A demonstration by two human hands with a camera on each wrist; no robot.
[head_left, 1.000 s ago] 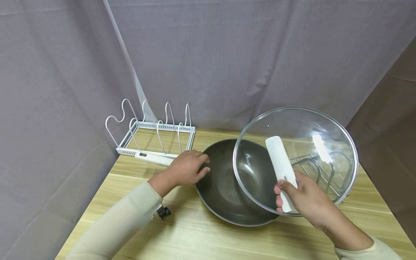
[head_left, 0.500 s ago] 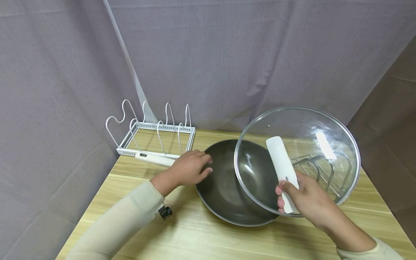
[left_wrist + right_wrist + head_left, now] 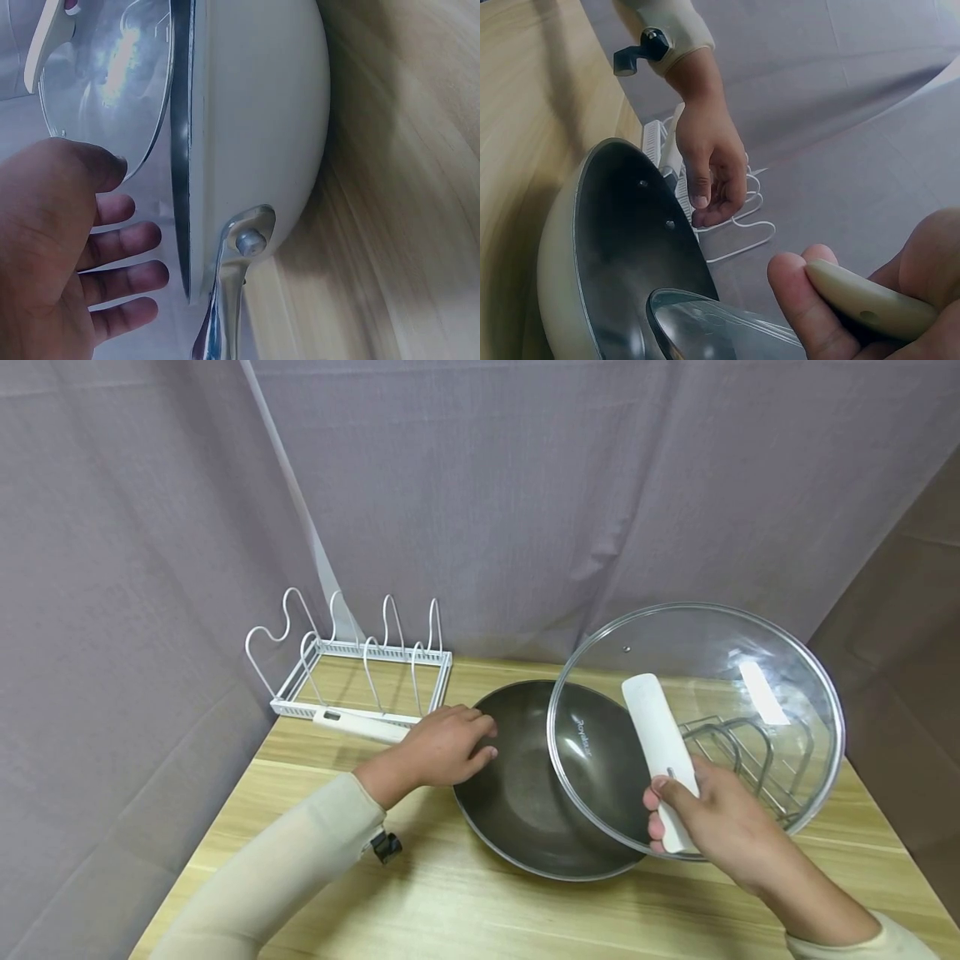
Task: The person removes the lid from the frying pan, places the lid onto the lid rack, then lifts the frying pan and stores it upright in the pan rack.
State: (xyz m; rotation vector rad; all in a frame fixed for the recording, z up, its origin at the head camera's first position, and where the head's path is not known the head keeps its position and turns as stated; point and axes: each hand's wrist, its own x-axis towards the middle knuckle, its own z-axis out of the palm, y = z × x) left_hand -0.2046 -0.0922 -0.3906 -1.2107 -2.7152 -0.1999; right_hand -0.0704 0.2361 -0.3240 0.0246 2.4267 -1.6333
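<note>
Over the last second the glass lid (image 3: 723, 706) has slid a little toward the person's right, so slightly more of the pan (image 3: 517, 793) lies uncovered; to my mind, the uncovering is well along. The right grip (image 3: 716, 814) is wrapped round the lid's white handle (image 3: 651, 718), holding the lid at a slant that overlaps the pan's right side in the head view.

The pan sits on the bench (image 3: 450, 910). Inside it I see dark coating, pale lettering, a patch of shine and 2 rivets (image 3: 670, 225). The left grip (image 3: 446, 746) hangs loose by the rim, grasping nothing. Of 2 racks, the white rack (image 3: 384, 653) stands behind the pan handle (image 3: 360, 727); the grey wire rack (image 3: 768, 756) shows through the glass.
</note>
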